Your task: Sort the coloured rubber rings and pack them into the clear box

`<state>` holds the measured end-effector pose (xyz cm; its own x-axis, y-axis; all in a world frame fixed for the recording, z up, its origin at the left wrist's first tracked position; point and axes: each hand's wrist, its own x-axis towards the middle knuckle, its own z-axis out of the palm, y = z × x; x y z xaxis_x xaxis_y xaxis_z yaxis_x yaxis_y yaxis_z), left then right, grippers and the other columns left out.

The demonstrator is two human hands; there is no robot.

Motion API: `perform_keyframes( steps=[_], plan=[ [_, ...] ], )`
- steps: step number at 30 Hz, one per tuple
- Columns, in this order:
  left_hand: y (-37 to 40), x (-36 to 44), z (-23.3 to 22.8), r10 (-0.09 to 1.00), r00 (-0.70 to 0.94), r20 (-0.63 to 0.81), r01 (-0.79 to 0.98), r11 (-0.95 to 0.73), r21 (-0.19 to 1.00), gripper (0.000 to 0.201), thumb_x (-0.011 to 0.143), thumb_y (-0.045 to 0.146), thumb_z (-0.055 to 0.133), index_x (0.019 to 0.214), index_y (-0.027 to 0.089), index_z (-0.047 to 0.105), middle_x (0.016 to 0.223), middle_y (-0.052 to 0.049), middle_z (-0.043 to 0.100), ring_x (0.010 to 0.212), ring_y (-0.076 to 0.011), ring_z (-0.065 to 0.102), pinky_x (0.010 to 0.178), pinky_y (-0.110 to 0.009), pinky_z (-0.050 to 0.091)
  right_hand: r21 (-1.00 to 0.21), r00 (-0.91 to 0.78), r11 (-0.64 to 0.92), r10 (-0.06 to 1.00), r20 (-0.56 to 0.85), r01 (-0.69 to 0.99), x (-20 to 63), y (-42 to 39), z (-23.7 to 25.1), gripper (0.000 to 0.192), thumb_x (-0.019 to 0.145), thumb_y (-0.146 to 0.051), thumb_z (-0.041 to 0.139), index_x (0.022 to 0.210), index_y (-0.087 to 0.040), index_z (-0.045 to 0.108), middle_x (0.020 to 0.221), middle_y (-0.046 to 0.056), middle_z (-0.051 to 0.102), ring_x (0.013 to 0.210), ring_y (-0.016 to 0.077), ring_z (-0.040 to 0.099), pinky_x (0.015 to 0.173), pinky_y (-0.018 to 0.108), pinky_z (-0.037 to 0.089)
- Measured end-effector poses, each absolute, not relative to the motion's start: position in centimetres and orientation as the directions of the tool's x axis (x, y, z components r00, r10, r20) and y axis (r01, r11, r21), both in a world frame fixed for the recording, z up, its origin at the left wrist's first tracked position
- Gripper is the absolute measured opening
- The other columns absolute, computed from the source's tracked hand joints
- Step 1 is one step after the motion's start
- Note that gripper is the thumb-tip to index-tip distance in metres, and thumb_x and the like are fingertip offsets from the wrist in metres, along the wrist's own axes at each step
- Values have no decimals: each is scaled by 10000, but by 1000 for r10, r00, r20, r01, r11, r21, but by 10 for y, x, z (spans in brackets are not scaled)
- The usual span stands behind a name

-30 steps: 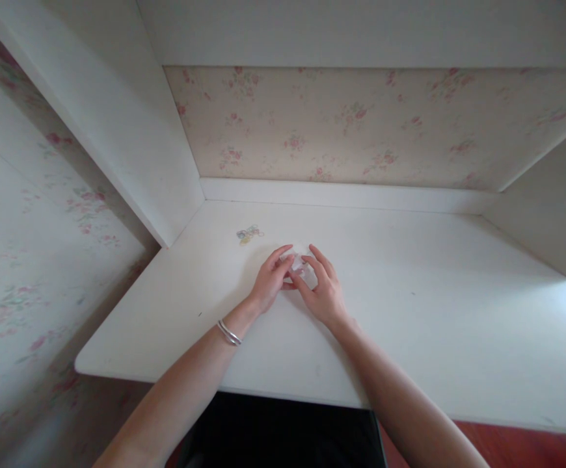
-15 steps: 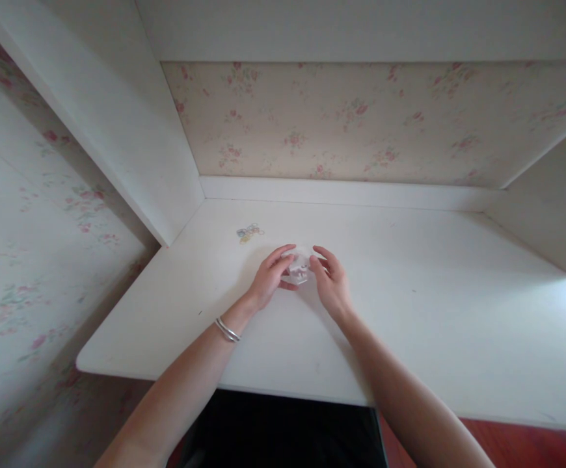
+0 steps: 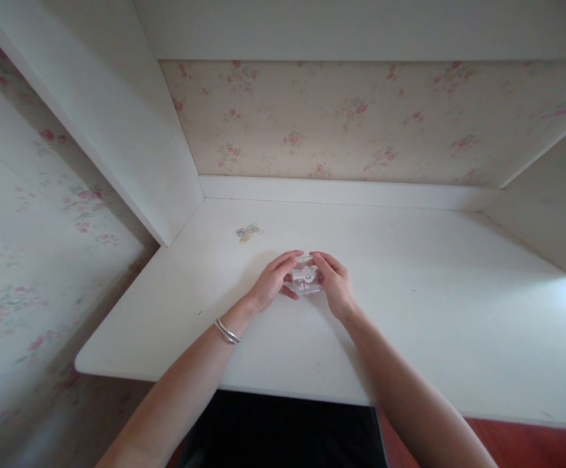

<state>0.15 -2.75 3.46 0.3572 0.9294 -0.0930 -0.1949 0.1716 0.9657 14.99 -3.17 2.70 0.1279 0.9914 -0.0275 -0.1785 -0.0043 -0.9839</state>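
A small clear plastic box [image 3: 306, 279] with white marks on its face is held between my two hands, above the white desk. My left hand [image 3: 274, 279] grips its left side, thumb on top and fingers beneath. On the right side, my right hand [image 3: 334, 279] is closed on the box's edge with its thumb near the top corner. What lies inside the box, if anything, I cannot make out. Beyond my left hand, a small heap of thin coloured rings like rubber bands [image 3: 248, 233] lies on the desk.
The white desk [image 3: 458, 312] has a raised back strip [image 3: 351, 192] and side panels at left and right. A shelf board [image 3: 361, 29] overhangs the back. A tiny dark speck [image 3: 200, 313] lies near my left forearm. Below the front edge is a black surface [image 3: 287, 429].
My right hand has closed in on the box and now grips its right side. The box has turned to show its broad face and shifted slightly right and nearer.
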Motion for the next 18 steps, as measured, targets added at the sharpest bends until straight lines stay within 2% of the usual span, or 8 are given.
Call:
perform_keyframes(
  steps=[4,9,11,15,18],
  plan=[
    [-28,2,35,934,341,-105,-187,177,966,481,835,472,555,1274,286,500,994,-67,631,709,-171,636,434,-229,538,-987,135,15,991,-7,-159,150,-32,26,388,743,-528,625,917,-184,667,795,31,645,639,141,571,544,245,468],
    [-29,4,36,942,311,-128,-156,184,971,557,824,541,546,1304,286,429,1068,-81,619,732,-173,640,441,-223,525,-982,191,26,982,-11,-189,149,-30,23,411,735,-559,614,916,-191,653,849,34,644,650,140,573,542,255,490],
    [-29,4,36,935,325,-142,-109,186,977,570,803,571,558,1270,262,449,1041,-78,618,690,-149,632,424,-197,493,-977,226,33,974,-16,-210,151,-28,22,419,738,-570,603,922,-196,644,892,36,639,658,136,576,538,253,496],
    [-30,5,31,907,393,-149,37,147,989,473,778,609,557,933,163,593,819,-39,615,484,-76,532,354,-167,371,-967,235,36,972,-25,-253,154,-24,20,413,758,-569,586,948,-205,627,949,40,635,672,132,591,555,249,503],
    [-28,5,28,917,375,-132,55,120,991,473,789,620,525,751,151,564,639,9,551,391,-55,440,327,-180,308,-963,188,8,981,-45,-271,155,-24,21,462,773,-573,572,1076,-227,602,1010,51,633,729,148,617,586,257,517]
  ],
)
